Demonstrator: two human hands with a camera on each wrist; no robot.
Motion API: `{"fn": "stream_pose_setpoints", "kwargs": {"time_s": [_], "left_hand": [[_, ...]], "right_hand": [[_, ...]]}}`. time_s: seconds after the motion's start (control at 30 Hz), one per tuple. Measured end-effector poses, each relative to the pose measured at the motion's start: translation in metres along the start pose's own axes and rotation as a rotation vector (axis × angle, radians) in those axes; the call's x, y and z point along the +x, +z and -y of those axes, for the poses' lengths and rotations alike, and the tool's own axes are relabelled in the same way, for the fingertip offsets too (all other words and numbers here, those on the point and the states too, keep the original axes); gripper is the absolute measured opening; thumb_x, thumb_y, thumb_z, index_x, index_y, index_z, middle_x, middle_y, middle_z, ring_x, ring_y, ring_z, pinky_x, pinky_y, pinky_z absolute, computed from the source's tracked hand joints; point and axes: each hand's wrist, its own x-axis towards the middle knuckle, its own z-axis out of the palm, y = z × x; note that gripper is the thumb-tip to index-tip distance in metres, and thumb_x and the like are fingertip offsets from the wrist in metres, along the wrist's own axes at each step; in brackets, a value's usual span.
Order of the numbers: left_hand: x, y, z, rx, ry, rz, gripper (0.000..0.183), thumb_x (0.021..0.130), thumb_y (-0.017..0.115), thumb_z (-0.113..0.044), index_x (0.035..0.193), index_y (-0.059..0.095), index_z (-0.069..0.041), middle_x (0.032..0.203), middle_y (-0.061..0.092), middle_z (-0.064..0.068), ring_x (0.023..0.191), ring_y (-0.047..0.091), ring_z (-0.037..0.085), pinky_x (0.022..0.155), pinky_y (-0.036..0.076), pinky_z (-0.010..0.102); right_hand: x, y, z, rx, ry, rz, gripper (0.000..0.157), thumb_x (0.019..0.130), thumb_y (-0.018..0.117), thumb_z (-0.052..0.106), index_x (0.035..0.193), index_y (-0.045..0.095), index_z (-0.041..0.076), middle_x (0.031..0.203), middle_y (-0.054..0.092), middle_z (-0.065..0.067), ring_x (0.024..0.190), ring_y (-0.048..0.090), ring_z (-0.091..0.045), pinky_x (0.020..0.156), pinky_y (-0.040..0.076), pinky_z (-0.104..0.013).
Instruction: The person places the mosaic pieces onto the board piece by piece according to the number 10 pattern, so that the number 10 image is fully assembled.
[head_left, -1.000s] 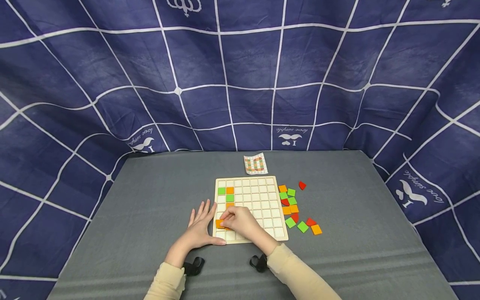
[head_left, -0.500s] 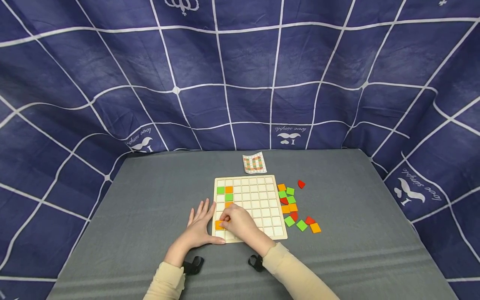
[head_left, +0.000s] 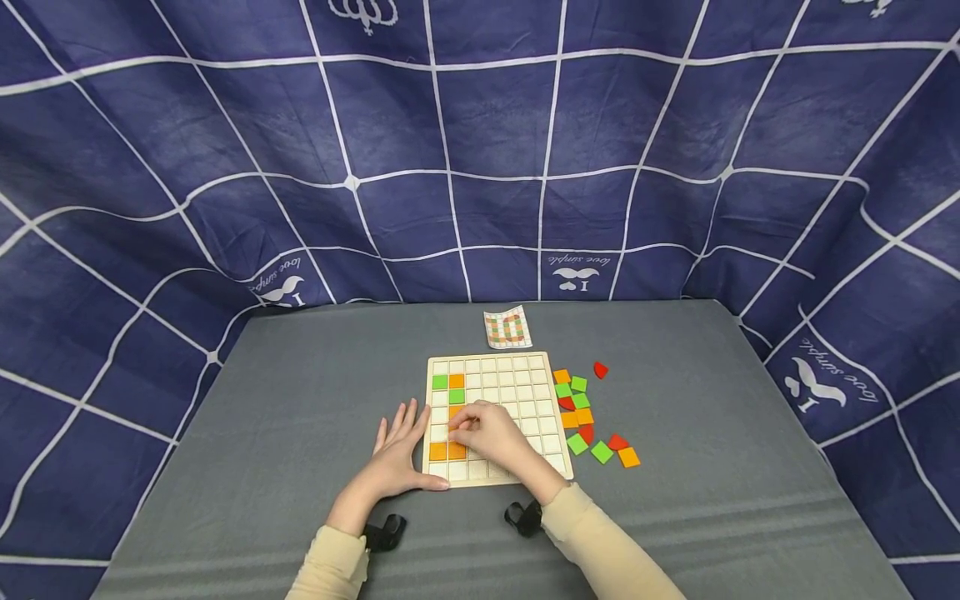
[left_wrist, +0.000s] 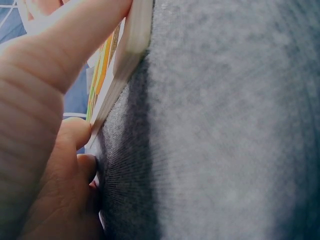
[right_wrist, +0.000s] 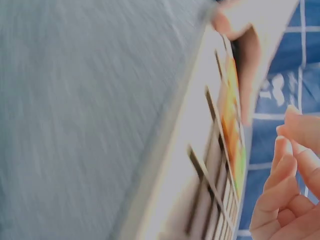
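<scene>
A pale wooden grid board point(head_left: 517, 390) lies on the table. My left hand point(head_left: 397, 460) steadies its left edge with spread fingers, the thumb at the near left corner. Over the board's left columns is my right hand point(head_left: 491, 435), its fingers loosely bent; in the right wrist view nothing shows between thumb and fingers point(right_wrist: 285, 150). Two orange square tiles point(head_left: 437, 452) sit side by side in the second row from the front. Farther back are a green tile point(head_left: 440, 382) beside an orange tile point(head_left: 457, 381) and another green tile point(head_left: 457, 397). The right hand partly hides more orange below.
Right of the board lie loose green, orange and red pieces, among them a green tile point(head_left: 602, 452), an orange tile point(head_left: 629, 457) and a red rounded piece point(head_left: 601, 370). A printed pattern card point(head_left: 507, 327) lies behind the board. A blue curtain point(head_left: 495, 208) surrounds the grey table point(head_left: 322, 375).
My right hand has let go of the orange tile at the board's near left and drawn back slightly to the right and away, uncovering two orange tiles. The left hand has stayed put.
</scene>
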Motion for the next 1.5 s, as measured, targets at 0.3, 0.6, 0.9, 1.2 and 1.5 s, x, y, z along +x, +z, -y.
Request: {"fn": "stream_pose_setpoints", "kwargs": {"time_s": [0.3, 0.6, 0.9, 1.2, 1.5], "left_hand": [[0.002, 0.0, 0.0, 0.004, -0.014, -0.008, 0.131, 0.06, 0.091, -0.051, 0.158, 0.017, -0.005, 0.165, 0.003, 0.02, 0.153, -0.003, 0.04, 0.12, -0.006, 0.061], [0.0, 0.0, -0.003, -0.01, -0.01, -0.015, 0.131, 0.059, 0.093, -0.048, 0.157, 0.018, -0.004, 0.165, 0.004, 0.021, 0.153, -0.002, 0.041, 0.12, -0.007, 0.061], [0.001, 0.001, -0.001, -0.006, -0.003, -0.009, 0.131, 0.059, 0.092, -0.05, 0.158, 0.017, -0.005, 0.165, 0.004, 0.02, 0.153, -0.002, 0.04, 0.12, -0.006, 0.061], [0.001, 0.002, 0.0, -0.014, 0.001, -0.007, 0.132, 0.06, 0.091, -0.052, 0.158, 0.017, -0.006, 0.165, 0.003, 0.02, 0.153, -0.003, 0.04, 0.119, -0.007, 0.061], [0.002, 0.003, 0.0, -0.011, -0.004, -0.016, 0.131, 0.059, 0.091, -0.051, 0.157, 0.018, -0.004, 0.165, 0.004, 0.021, 0.153, -0.003, 0.04, 0.12, -0.007, 0.061]], "right_hand": [[0.0, -0.051, -0.024, 0.231, 0.18, -0.132, 0.015, 0.088, 0.074, 0.015, 0.099, 0.076, 0.006, 0.084, 0.071, -0.002, 0.071, 0.06, -0.014, 0.063, 0.048, -0.021], [-0.006, -0.103, -0.066, 0.254, 0.306, -0.299, 0.025, 0.091, 0.071, 0.019, 0.11, 0.073, 0.003, 0.103, 0.073, -0.012, 0.093, 0.068, -0.028, 0.079, 0.057, -0.033], [-0.014, -0.134, -0.105, 0.126, 0.419, -0.386, 0.032, 0.093, 0.069, 0.019, 0.121, 0.068, 0.003, 0.119, 0.069, -0.019, 0.107, 0.067, -0.033, 0.093, 0.053, -0.043], [-0.009, -0.132, -0.114, -0.051, 0.443, -0.34, 0.035, 0.09, 0.072, 0.015, 0.121, 0.067, 0.002, 0.12, 0.064, -0.021, 0.109, 0.061, -0.035, 0.093, 0.051, -0.047], [-0.004, -0.128, -0.114, -0.186, 0.457, -0.326, 0.029, 0.088, 0.074, 0.013, 0.114, 0.071, 0.002, 0.111, 0.061, -0.019, 0.098, 0.059, -0.031, 0.087, 0.05, -0.044]]}}
